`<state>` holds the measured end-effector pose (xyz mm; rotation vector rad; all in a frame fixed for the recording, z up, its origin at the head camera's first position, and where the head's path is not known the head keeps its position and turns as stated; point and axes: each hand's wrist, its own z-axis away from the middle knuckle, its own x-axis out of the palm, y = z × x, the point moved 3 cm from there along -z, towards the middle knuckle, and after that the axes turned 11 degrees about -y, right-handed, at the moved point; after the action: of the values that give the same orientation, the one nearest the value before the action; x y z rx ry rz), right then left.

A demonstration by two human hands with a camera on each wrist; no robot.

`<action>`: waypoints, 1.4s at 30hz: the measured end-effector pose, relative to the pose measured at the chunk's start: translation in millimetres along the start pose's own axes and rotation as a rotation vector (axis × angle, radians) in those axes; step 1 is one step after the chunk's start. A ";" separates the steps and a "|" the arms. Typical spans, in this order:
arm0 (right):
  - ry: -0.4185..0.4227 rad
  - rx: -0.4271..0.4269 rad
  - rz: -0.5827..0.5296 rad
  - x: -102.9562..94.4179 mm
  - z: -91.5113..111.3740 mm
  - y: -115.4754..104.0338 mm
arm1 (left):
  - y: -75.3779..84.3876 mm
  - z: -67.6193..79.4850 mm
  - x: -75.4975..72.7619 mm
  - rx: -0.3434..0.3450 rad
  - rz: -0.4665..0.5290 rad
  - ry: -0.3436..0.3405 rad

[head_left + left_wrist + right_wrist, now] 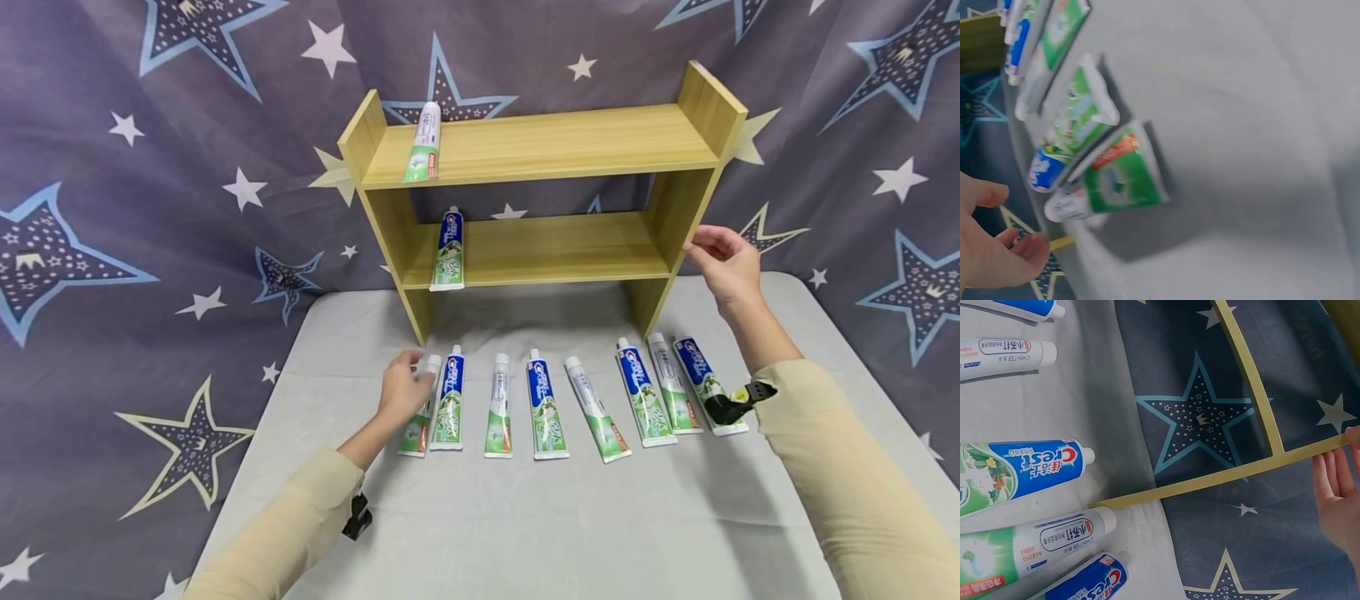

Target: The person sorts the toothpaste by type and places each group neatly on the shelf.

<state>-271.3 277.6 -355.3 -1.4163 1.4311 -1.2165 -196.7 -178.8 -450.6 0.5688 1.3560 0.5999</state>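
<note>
My left hand hovers over the leftmost toothpaste tube, a white and green one, and partly hides it from the head view. In the left wrist view its thumb and fingers are apart with nothing between them, close to the cap end of that tube. A blue and green Crest toothpaste tube lies right beside it. My right hand grips the right side panel of the wooden shelf at its front edge, with fingertips against the panel in the right wrist view.
On the shelf's top board lies a white and green tube, and on the middle board a Crest tube, both at the left. Several more tubes, such as this white one, lie in a row on the grey-white tablecloth. A star-patterned curtain hangs behind.
</note>
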 end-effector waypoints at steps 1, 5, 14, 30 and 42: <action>0.001 0.001 0.006 -0.1 -0.2 0.2 | -3.5 0.3 1.4 -0.018 -0.012 -0.012; 0.005 0.014 0.005 -0.4 -0.3 1.0 | -14.9 1.3 5.2 -0.084 -0.065 -0.057; -0.001 0.015 -0.004 -0.2 -1.5 2.2 | -31.3 4.5 9.4 -0.187 -0.079 -0.107; -0.006 0.021 0.003 -1.2 -0.4 2.0 | -34.1 5.9 16.3 -0.250 -0.074 -0.133; 0.012 0.014 0.041 -1.7 -0.8 1.3 | -45.1 -3.6 9.4 -0.412 0.145 -0.255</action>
<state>-272.2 279.3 -356.5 -1.3659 1.4502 -1.2091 -196.2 -204.8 -488.7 0.3922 0.9217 0.8685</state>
